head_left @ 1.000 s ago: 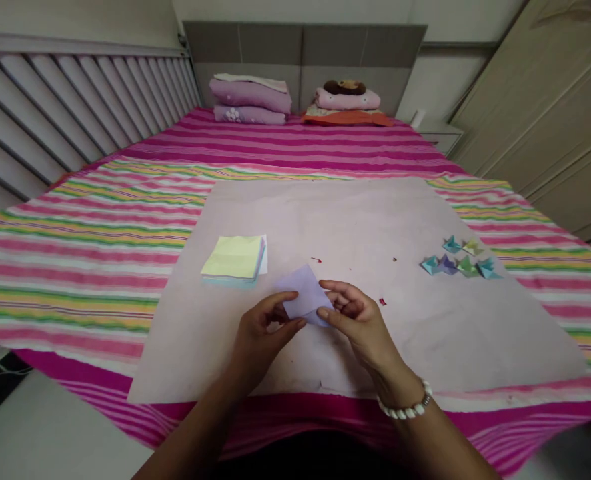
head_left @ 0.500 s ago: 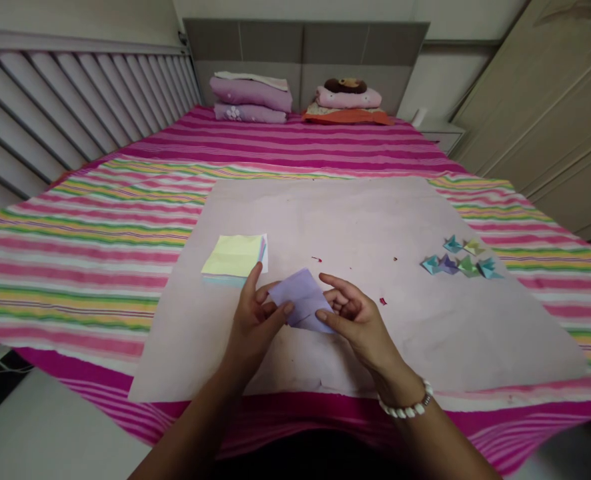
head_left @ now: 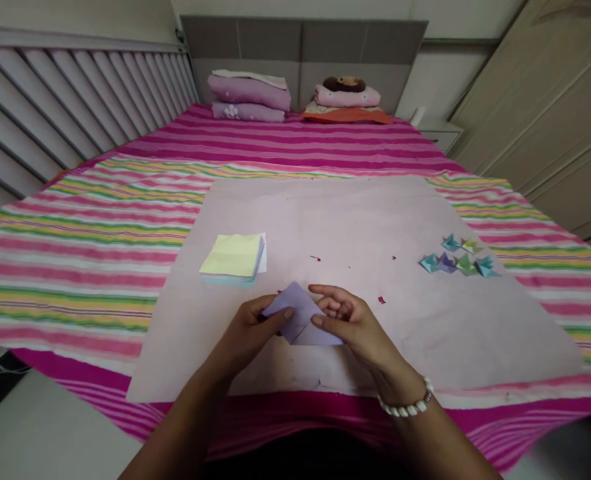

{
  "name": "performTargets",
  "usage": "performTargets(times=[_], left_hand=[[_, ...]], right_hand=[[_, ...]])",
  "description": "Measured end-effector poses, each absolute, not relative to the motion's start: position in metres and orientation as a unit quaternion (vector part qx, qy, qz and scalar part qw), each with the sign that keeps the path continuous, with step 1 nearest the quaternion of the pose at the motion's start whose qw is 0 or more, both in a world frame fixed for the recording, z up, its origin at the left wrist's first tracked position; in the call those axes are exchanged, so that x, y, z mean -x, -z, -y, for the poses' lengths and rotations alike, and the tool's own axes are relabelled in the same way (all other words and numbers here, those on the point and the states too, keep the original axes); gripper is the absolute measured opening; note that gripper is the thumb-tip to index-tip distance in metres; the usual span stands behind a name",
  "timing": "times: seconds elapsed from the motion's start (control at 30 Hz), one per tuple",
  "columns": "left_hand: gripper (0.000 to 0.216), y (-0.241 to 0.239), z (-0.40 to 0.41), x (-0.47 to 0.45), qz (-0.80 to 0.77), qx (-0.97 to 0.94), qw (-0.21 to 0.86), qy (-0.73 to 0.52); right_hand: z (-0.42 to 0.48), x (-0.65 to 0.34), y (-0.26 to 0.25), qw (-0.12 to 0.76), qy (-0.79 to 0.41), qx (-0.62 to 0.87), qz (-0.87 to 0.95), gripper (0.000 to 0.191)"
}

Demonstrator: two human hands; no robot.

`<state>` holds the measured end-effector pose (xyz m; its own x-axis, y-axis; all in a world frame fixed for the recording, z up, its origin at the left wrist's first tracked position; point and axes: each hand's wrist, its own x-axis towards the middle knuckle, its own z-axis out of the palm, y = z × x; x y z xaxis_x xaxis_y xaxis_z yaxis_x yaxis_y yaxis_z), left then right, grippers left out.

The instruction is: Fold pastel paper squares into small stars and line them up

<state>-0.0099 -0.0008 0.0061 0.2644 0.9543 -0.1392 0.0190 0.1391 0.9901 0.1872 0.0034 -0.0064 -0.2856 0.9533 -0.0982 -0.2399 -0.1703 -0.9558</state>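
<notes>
Between my two hands, above the pale sheet, is a folded piece of purple paper (head_left: pixel 298 312) with a crease and flap showing. My left hand (head_left: pixel 261 320) pinches its left side, thumb on top and the other fingers mostly hidden beneath. On the right side, my right hand (head_left: pixel 343 317) grips the paper's edge with the thumb on top; its index finger extends along the far side and the other fingers curl behind. A stack of square coloured paper (head_left: pixel 233 255), yellow on top, lies beyond my left hand.
Several small folded paper pieces (head_left: pixel 465 265) in blue, purple and green sit at the right of the pale sheet (head_left: pixel 355 213). Small red scraps (head_left: pixel 381 300) are scattered on it. The sheet lies on a striped bedspread (head_left: pixel 85 267); folded bedding (head_left: pixel 249 93) is stacked by the headboard.
The purple paper has turned and moved slightly nearer me, and a lower flap now spreads further right. My left index finger, raised before, has come down around the paper.
</notes>
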Motion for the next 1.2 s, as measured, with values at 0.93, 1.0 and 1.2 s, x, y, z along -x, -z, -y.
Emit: performTargets(times=[0.93, 1.0, 1.2], left_hand=[[0.022, -0.012, 0.001, 0.015, -0.476, -0.558, 0.545, -0.407], [0.022, -0.013, 0.000, 0.011, -0.498, -0.518, 0.544, -0.433], [0.012, -0.012, 0.000, 0.009, -0.481, -0.494, 0.541, -0.482]], right_hand=[[-0.004, -0.188, 0.005, 0.452, -0.671, 0.403, 0.427, 0.022], [-0.003, -0.188, 0.006, 0.455, -0.668, 0.400, 0.432, 0.029], [-0.001, -0.188, 0.007, 0.480, -0.625, 0.394, 0.473, 0.041]])
